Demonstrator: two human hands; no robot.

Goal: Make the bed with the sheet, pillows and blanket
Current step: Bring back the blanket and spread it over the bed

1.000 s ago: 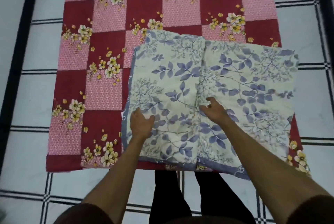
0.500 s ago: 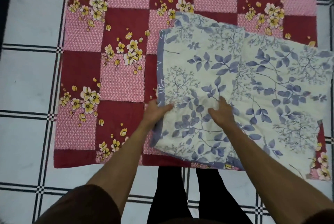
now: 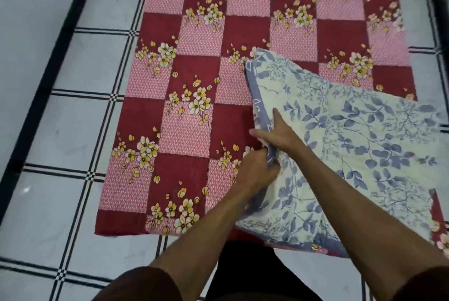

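1. Two hands at blanket (image 3: pixel 352 145) hem, near bed (image 3: pixel 184 130) foot: left hand (image 3: pixel 256 174) pinching blue border, right hand (image 3: pixel 279 134) curled over same edge, index finger straight.
2. Folded blanket on bed's right half, far side overhanging floor (image 3: pixel 80 111).
3. Risk: uneven pull dragging whole bundle rather than opening one layer; overhang sliding off.
4. Pillows: none seen.

Bright, even light; glare spot on floor tiles (image 3: pixel 25 189); edges bowed, perhaps slightly blurred.
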